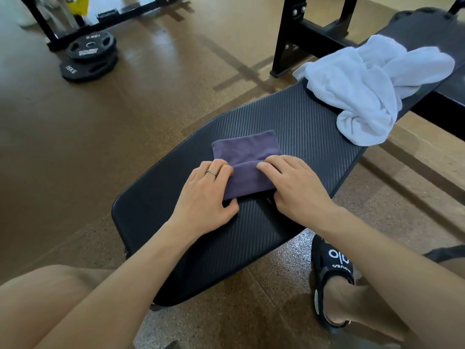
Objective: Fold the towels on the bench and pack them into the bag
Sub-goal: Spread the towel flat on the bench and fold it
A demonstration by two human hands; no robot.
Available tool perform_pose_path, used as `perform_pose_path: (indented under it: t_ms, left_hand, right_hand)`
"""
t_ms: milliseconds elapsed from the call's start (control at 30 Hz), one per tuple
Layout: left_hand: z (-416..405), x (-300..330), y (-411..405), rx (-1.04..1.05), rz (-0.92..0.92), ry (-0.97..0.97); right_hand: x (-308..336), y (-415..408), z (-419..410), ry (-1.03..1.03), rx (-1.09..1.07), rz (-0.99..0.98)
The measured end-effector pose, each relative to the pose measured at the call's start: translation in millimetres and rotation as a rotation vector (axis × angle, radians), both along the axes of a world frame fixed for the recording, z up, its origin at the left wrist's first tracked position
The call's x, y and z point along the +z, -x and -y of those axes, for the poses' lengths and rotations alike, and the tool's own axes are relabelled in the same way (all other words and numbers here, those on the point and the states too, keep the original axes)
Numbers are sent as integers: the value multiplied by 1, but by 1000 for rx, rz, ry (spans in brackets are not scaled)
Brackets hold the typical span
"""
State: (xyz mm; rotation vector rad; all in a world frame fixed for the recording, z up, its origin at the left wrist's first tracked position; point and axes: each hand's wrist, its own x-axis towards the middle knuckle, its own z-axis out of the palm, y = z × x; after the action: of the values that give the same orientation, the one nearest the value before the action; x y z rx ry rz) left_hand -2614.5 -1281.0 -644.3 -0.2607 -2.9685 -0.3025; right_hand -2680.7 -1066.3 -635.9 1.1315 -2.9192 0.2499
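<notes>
Hands, left point(204, 191) and right point(295, 188), pinch purple towel point(247, 159) on bench point(254, 230); white towel point(372, 86) crumpled beyond.

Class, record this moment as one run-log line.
step: folding purple towel | left hand, right hand: gripping its ends | white towel: unfolded on bench | bag: unseen
</notes>
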Motion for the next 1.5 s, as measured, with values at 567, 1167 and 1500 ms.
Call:
perform_pose_path:
  t_ms: [567, 1167, 1500]
  left_hand:
    - [5, 6, 7, 300, 199, -522]
    - [-1, -1, 11, 41, 22, -52]
    - [-6, 4, -6, 4, 127, -32]
  right_hand:
    - [5, 11, -3, 502, -382, 494]
    - [-8, -12, 8, 174, -32, -252]
    - [-7, -19, -2, 51, 64, 85]
